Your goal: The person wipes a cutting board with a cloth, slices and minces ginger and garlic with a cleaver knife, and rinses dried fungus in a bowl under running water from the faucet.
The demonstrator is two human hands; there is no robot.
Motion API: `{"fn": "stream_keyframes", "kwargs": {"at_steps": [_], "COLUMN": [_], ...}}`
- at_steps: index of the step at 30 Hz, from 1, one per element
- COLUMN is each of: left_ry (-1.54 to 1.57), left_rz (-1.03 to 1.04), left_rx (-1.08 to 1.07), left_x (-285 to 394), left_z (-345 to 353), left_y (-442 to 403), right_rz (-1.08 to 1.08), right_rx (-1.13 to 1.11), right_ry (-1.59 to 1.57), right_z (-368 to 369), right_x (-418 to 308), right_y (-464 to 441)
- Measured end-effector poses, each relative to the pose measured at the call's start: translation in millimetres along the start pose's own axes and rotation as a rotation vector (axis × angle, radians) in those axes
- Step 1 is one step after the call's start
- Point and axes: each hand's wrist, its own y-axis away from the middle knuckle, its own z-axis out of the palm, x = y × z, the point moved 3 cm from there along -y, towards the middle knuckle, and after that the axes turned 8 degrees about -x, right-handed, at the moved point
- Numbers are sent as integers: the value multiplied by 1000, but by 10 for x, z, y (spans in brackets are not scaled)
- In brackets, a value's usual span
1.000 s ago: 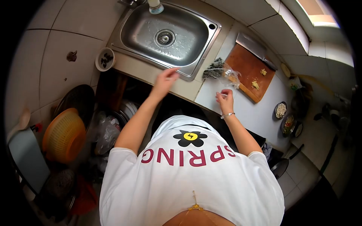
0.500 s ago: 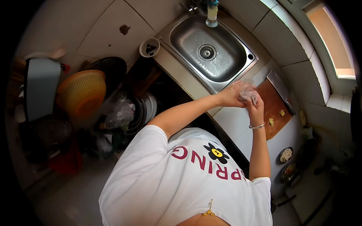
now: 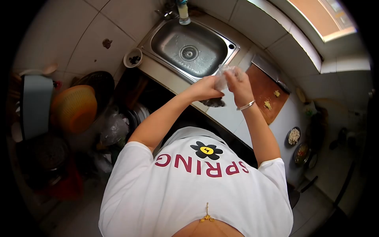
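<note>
A clear plastic bag is stretched between my hands, in front of the sink's near corner. My left hand is closed around its middle. Dark pieces fill the bag's lower end, which hangs under my left hand; their kind I cannot make out. My right hand, slightly blurred and with a silver bangle on the wrist, grips the bag's upper part. Close to my right hand lies a brown cutting board with chopped pale yellow bits and a cleaver along its far edge.
A steel sink is set into the counter ahead. At its left stands a white bowl with dark pieces. To the right are a bowl of pale chopped food and a dish of mixed food. An orange colander stands at left.
The view has shifted to the right. The bag, bunched up between both hands before, is now drawn out, with its dark-filled end showing below my left hand.
</note>
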Motion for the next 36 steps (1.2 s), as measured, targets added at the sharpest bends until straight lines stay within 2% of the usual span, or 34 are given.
{"fn": "stream_keyframes", "kwargs": {"at_steps": [1,2,3,5,6,7,8,9,10,11,12,13,15,16,18,19,20,21,22,25,26,28,30,31,32,34,35,36], "left_ry": [-121,-241,-488,225,406,587,763,746,729,710,696,633,507,270,-494,-849,-813,-754,-722,114,409,578,774,745,614,434,214,0], "left_rz": [30,68,14,-49,-106,-165,-218,-175,-139,-106,4,-57,-178,-50,271,454,641,817,733,233,176,77,-35,-73,3,137,236,332], "left_rx": [106,216,154,-23,-50,-63,-63,-196,-332,-470,-654,-698,-796,-713,-488,-336,-156,30,-49,-306,-458,-585,-888,-923,-867,-713,-626,-548], "left_x": [-10,-39,-183,-564,-595,-612,-612,-488,-299,-174,-155,-118,-19,18,274,366,358,332,284,124,38,19,97,223,262,330,386,461], "left_z": [32,52,117,236,183,95,-46,-151,-211,-225,-194,-249,-321,-392,-447,-440,-424,-428,-478,-446,-430,-424,-336,-314,-303,-300,-332,-347], "left_y": [88,178,281,448,487,521,530,536,558,577,582,621,706,711,861,942,984,1031,1011,934,886,947,1019,1066,1049,1021,1048,1102], "right_rz": [114,14,-98,-197,-251,-427,-549,-814,-863,-878,-889,-896,-440,-197,401,469,541,440,329,-48,-427,-504,-561,-570,-572,-72,172,198], "right_rx": [14,-146,-312,262,276,136,-30,-103,-285,-315,-264,-210,-430,-521,-675,-658,-627,-548,-468,-248,-135,-118,-92,-80,-69,-128,-149,-117], "right_ry": [-420,-701,-973,-671,-421,83,723,1272,1447,1407,1475,1544,1489,1432,654,377,103,-4,-98,-339,383,692,1001,1158,1320,556,160,-173], "right_z": [-96,-438,-736,-658,-530,-398,-76,243,506,682,733,763,775,737,647,672,705,769,847,1016,958,936,953,963,964,906,916,930], "right_x": [0,144,277,-321,-578,-547,-593,-616,-564,-487,-418,-364,-182,-72,227,259,271,226,120,-146,-192,-205,-200,-186,-188,-126,-71,-89], "right_y": [-8,-173,-252,19,181,310,443,612,726,730,672,605,507,519,541,639,740,844,910,1027,1085,1112,1175,1223,1251,1300,1371,1429]}}
